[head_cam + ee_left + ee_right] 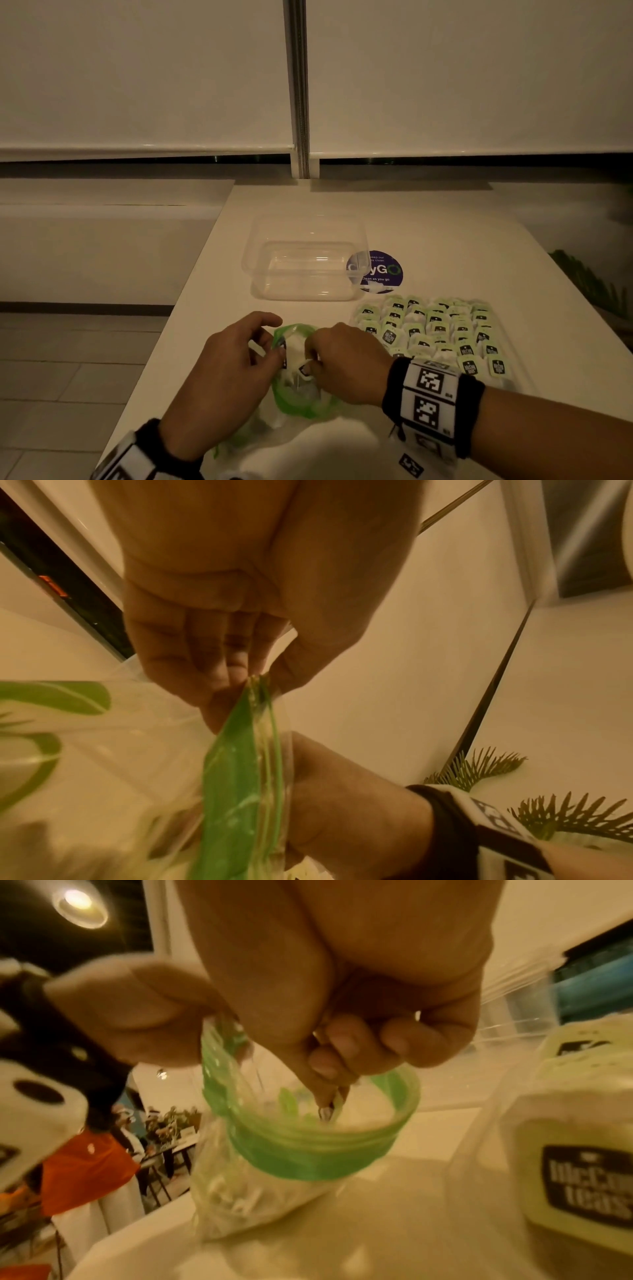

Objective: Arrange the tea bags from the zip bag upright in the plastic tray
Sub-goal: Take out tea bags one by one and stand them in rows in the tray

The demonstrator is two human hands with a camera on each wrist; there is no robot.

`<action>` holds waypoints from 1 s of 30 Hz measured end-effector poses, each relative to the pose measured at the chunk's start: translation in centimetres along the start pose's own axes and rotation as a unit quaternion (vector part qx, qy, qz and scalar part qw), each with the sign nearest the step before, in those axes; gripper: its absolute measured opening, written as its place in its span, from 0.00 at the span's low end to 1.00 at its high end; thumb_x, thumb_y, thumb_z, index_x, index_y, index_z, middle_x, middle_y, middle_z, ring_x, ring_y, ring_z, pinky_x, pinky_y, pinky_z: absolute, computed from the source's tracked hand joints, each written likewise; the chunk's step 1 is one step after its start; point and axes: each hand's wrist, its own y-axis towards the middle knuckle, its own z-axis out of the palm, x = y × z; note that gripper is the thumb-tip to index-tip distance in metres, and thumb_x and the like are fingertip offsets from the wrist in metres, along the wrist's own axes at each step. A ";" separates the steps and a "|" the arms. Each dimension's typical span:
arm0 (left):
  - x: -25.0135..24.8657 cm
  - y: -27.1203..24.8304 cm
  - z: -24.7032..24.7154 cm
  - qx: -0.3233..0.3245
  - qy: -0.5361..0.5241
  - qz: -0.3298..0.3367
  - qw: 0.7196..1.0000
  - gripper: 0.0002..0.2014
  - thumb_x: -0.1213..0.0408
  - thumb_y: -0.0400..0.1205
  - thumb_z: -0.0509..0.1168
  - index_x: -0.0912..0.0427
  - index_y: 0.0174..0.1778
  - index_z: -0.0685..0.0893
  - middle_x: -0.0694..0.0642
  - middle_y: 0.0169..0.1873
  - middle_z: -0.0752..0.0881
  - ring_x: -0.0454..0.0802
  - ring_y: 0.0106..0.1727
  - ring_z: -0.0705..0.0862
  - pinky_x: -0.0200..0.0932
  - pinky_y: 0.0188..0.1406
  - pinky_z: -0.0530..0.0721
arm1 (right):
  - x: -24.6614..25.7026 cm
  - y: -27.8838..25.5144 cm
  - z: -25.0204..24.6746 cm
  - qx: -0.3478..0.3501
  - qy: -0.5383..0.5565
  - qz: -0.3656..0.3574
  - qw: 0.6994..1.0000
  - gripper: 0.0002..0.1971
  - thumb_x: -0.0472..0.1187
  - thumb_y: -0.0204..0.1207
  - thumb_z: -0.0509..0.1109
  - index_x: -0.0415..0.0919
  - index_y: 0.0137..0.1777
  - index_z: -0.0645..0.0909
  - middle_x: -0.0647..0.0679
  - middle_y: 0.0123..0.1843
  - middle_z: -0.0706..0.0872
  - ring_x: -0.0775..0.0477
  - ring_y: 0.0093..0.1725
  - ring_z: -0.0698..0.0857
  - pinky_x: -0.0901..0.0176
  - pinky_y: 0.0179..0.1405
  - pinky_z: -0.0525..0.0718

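Head view: the left hand (222,370) pinched the green rim of the zip bag (298,394) at 6 o'clock on the table (445,240); the right hand (346,363) gripped tea bags (303,370) at its mouth. The plastic tray (305,260) stood at 12 o'clock.
Left wrist view: fingers (192,656) and thumb pinched the rim.
Right wrist view: curled fingers (346,1042) held tea bags inside the bag's mouth.

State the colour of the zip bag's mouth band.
Green; the zip bag shows it best in the right wrist view.

Green-rimmed clear zip bag (297,371) low centre; pale green tea bags (432,330) with black labels right; purple round sticker (381,271); black-and-white checked wristbands (432,394).
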 end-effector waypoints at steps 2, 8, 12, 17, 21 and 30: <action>0.1 0.1 0.0 -0.008 -0.004 -0.007 1.000 0.12 0.61 0.78 0.70 0.40 0.54 0.82 0.42 0.39 0.85 0.52 0.33 0.86 0.51 0.36 0.88 | -0.3 -0.5 -0.6 -0.010 0.037 0.012 0.999 0.11 0.48 0.82 0.66 0.44 0.55 0.86 0.42 0.47 0.89 0.39 0.46 0.87 0.54 0.44 0.83; 0.4 0.5 0.2 -0.020 -0.011 -0.018 1.000 0.14 0.63 0.79 0.70 0.41 0.56 0.81 0.42 0.38 0.86 0.50 0.32 0.87 0.43 0.32 0.87 | -1.2 -1.7 -3.2 -0.045 0.143 0.037 0.988 0.08 0.52 0.78 0.70 0.49 0.45 0.85 0.56 0.26 0.78 0.59 0.30 0.79 0.65 0.31 0.74; 0.6 0.4 0.3 -0.020 -0.007 -0.015 1.000 0.13 0.63 0.79 0.70 0.40 0.55 0.81 0.41 0.39 0.86 0.48 0.32 0.86 0.37 0.30 0.85 | -1.2 -2.6 -5.5 -0.081 0.217 0.037 0.972 0.07 0.48 0.79 0.71 0.47 0.42 0.85 0.55 0.21 0.78 0.62 0.23 0.75 0.72 0.26 0.69; 0.5 0.1 0.4 -0.011 0.024 -0.003 1.000 0.11 0.59 0.79 0.70 0.39 0.54 0.81 0.38 0.39 0.86 0.42 0.32 0.86 0.31 0.33 0.82 | -0.8 -4.1 -8.4 -0.142 0.299 0.018 0.944 0.07 0.47 0.79 0.71 0.48 0.41 0.85 0.54 0.33 0.87 0.49 0.34 0.85 0.54 0.36 0.84; 0.2 -0.1 0.7 0.002 0.044 -0.002 0.999 0.11 0.53 0.78 0.71 0.38 0.55 0.81 0.42 0.39 0.85 0.39 0.37 0.84 0.34 0.39 0.83 | -0.2 -5.3 -10.9 -0.164 0.378 -0.007 0.911 0.06 0.42 0.80 0.70 0.41 0.44 0.85 0.44 0.40 0.90 0.44 0.42 0.91 0.40 0.39 0.89; -5.2 0.8 4.5 0.025 -0.005 0.093 0.995 0.29 0.41 0.69 0.74 0.32 0.66 0.75 0.31 0.55 0.83 0.31 0.53 0.82 0.36 0.48 0.84 | 0.3 -6.9 -14.6 -0.212 0.482 -0.052 0.849 0.06 0.35 0.81 0.68 0.32 0.46 0.84 0.43 0.39 0.91 0.42 0.44 0.93 0.43 0.44 0.91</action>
